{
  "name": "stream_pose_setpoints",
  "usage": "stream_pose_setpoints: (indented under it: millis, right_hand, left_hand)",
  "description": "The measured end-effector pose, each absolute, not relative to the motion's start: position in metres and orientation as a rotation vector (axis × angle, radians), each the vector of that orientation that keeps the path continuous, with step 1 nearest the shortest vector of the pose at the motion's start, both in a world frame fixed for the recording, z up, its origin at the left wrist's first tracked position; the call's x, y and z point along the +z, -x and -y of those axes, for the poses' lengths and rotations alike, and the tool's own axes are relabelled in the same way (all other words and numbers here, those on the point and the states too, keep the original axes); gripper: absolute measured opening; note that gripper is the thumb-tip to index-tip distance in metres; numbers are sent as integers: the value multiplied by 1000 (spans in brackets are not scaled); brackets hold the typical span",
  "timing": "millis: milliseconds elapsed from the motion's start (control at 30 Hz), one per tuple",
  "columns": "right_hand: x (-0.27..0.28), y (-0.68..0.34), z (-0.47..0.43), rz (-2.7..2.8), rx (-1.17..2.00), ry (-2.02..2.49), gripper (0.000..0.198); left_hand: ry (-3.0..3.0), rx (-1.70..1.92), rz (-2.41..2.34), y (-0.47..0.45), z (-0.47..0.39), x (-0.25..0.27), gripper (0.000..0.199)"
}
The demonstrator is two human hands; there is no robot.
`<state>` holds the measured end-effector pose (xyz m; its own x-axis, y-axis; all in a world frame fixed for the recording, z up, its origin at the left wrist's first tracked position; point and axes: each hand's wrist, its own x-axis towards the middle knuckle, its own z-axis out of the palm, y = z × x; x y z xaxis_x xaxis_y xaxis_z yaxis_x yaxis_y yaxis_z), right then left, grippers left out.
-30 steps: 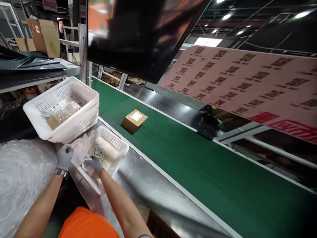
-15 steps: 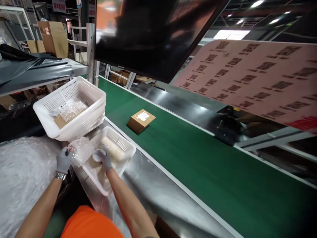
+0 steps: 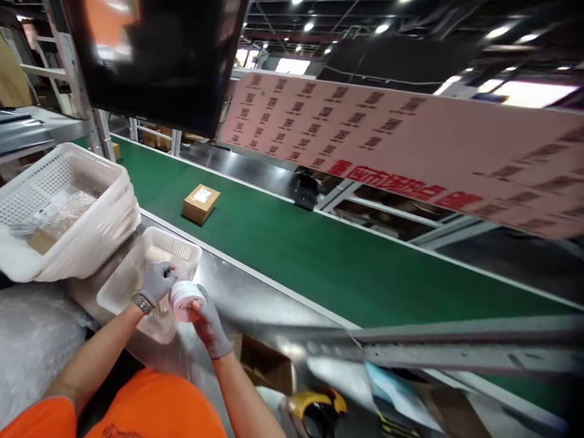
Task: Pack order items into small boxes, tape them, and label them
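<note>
In a grey glove, my right hand (image 3: 207,322) grips a round white and pinkish tub-like piece (image 3: 186,298) with lettering on it. It is held at the near right edge of a white plastic basket (image 3: 112,298). My left hand (image 3: 157,283), also gloved, is closed above that basket, close beside the tub-like piece. Its curled fingers hide whatever may be between them. Pale yellowish material (image 3: 157,254) shows inside the basket, partly covered by my left hand.
Stacked white baskets (image 3: 95,243) stand at left, with bubble-wrapped goods (image 3: 70,210) in the top one. A carton (image 3: 201,204) sits on the green conveyor belt (image 3: 292,255). Lower right are an open brown box (image 3: 264,365) and a yellow-black tape dispenser (image 3: 317,407). A monitor (image 3: 155,67) hangs overhead.
My left hand has left the bubble wrap and come over the basket. My right hand has lifted the tub-like piece to the basket's near edge. The view has swung right.
</note>
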<state>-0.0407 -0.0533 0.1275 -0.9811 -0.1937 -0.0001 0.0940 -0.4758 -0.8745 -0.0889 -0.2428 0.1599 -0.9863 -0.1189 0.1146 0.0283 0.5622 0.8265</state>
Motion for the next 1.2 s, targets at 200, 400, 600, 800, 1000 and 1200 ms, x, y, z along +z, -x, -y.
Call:
stream_pose_setpoints:
  millis: [200, 400, 600, 800, 1000, 1200]
  right_hand:
    - [109, 37, 36, -2127, -2586, -430, 55]
    - [114, 8, 19, -2751, -2011, -83, 59]
    - [129, -10, -10, -3099, -1396, 130, 41]
    - [135, -30, -43, -3249, -1008, 30, 51]
    - [127, -49, -67, -3272, -930, -287, 64]
    - [126, -73, -98, -3249, -880, -199, 64]
  left_hand:
    - [252, -1081, 3011, 84, 218, 169, 26]
    - [268, -813, 3046, 67, 189, 171, 35]
    - [495, -633, 2959, 45, 164, 168, 35]
    - [681, -601, 2927, 28, 136, 174, 35]
    - [829, -507, 2922, -8, 87, 183, 37]
    - [853, -538, 2887, -42, 41, 176, 33]
